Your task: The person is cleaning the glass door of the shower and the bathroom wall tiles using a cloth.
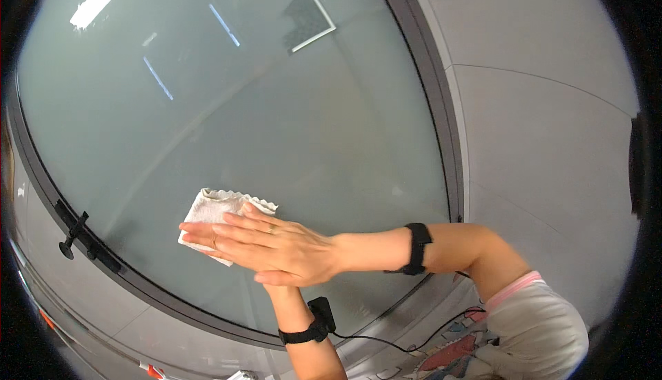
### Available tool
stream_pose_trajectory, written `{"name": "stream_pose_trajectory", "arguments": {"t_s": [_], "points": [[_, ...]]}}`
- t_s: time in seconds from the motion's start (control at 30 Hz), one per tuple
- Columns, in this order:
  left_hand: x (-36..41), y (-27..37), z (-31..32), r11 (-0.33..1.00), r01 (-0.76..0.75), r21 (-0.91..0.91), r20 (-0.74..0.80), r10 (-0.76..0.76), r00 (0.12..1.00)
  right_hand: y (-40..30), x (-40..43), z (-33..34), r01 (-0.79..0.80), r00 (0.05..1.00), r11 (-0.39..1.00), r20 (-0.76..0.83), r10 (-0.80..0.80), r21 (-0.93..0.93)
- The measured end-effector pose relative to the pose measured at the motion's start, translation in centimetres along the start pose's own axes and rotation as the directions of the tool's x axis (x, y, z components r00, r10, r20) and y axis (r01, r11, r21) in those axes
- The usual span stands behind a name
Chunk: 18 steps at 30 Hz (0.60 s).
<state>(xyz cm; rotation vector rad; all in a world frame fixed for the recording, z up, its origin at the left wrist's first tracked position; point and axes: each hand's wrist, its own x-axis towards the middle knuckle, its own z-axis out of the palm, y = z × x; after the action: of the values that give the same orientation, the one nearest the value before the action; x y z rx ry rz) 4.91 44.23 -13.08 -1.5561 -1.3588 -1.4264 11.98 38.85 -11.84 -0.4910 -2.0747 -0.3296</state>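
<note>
A folded white cloth (209, 206) with a scalloped edge lies flat against a frosted glass panel (310, 147). My right hand (282, 243) reaches in from the right, laid palm down across my left hand and the cloth, with a ring on a finger. From below comes my left hand (282, 283), mostly hidden beneath the right one. Fingers of the two hands overlap on the cloth, pressing it to the glass; which fingertip belongs to which hand is partly hard to tell.
A dark frame (437, 116) borders the glass, with a black handle (72, 235) on its left side. Grey wall tiles (538, 137) flank it on the right. Each wrist wears a black strap, and a black cable (388, 339) runs from the left wrist's device (321, 314).
</note>
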Motion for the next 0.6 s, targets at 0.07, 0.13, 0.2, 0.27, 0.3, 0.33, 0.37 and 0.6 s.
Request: {"name": "stream_pose_trajectory", "arguments": {"t_s": [0.07, 0.13, 0.2, 0.27, 0.3, 0.33, 0.37, 0.6], "points": [[-1.3, 0.7, -0.1, 0.951, -0.035, -0.308, 0.019, 0.043, 0.999, 1.0, -0.4, -0.3, -0.075, 0.996, 0.978, -0.070, 0.063, -0.194], [-1.1, 0.2, -1.4, 0.778, -0.038, -0.627, 0.009, 0.057, 0.998, 1.5, 0.1, -0.5, -0.128, 0.990, 0.970, -0.093, 0.111, -0.206], [-0.5, -0.8, -2.6, 0.583, -0.016, -0.812, 0.007, 0.037, 0.999, 1.7, 0.8, -0.1, -0.173, 0.984, 0.940, -0.099, 0.150, -0.293], [-1.2, -1.7, -3.9, 0.507, -0.009, -0.862, 0.006, 0.027, 1.000, 1.2, 0.5, 0.3, -0.184, 0.981, 0.922, -0.127, 0.148, -0.341], [-1.2, -3.1, -3.8, 0.508, -0.014, -0.861, 0.007, 0.040, 0.999, 1.4, 1.0, 1.0, -0.195, 0.976, 0.906, -0.168, 0.141, -0.375], [-1.4, -3.8, -3.7, 0.498, -0.018, -0.867, 0.009, 0.052, 0.999, 1.8, 1.2, 1.0, -0.215, 0.972, 0.878, -0.181, 0.149, -0.428], [-1.7, -4.3, -3.6, 0.482, -0.028, -0.876, 0.005, 0.068, 0.998, 2.3, 1.1, 0.6, -0.226, 0.969, 0.868, -0.195, 0.153, -0.443], [-3.5, -5.6, -2.6, 0.755, -0.043, -0.655, 0.020, 0.075, 0.997, 5.0, -2.9, -7.0, -0.534, 0.840, 0.465, -0.505, 0.198, -0.706]]}}
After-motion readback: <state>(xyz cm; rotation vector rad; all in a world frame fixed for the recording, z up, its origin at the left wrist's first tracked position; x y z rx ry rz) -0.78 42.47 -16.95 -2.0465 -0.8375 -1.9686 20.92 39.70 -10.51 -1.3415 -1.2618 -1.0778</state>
